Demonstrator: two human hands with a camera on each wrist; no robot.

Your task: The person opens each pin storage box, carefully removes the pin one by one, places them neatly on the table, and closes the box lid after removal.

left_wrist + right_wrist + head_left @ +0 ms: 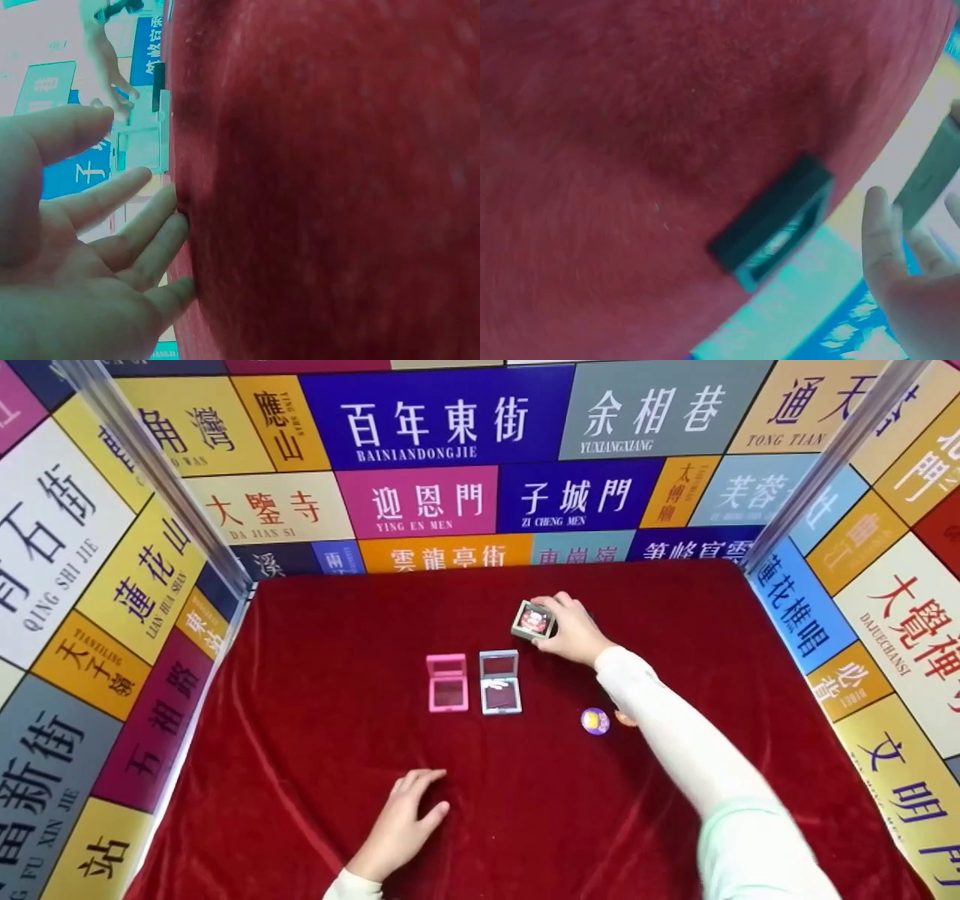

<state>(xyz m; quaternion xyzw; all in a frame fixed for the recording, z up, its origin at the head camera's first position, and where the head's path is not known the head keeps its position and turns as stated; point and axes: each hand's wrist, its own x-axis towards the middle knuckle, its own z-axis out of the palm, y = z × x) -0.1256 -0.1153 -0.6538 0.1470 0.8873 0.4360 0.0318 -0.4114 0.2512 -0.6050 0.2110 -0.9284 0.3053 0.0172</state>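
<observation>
My right hand (pixel 570 630) grips a small square green case (pixel 517 628) by its sides, raised over the back of the red cloth. A round red-and-white picture shows on its face. The right wrist view shows this green case (pixel 930 172) edge-on between thumb and fingers. Below it, a second dark green square case (pixel 769 214) lies on the cloth, mostly hidden behind my hand in the head view. My left hand (pixel 401 825) rests at the front with fingers spread loosely, fingertips touching the cloth, holding nothing.
Two open mirrored compacts, one pink (pixel 448 709) and one pale blue (pixel 500 710), stand side by side mid-table. A purple round badge (pixel 595 721) lies right of them; an orange one (pixel 624 718) is partly under my right sleeve. Sign-covered walls (pixel 435 420) enclose the cloth.
</observation>
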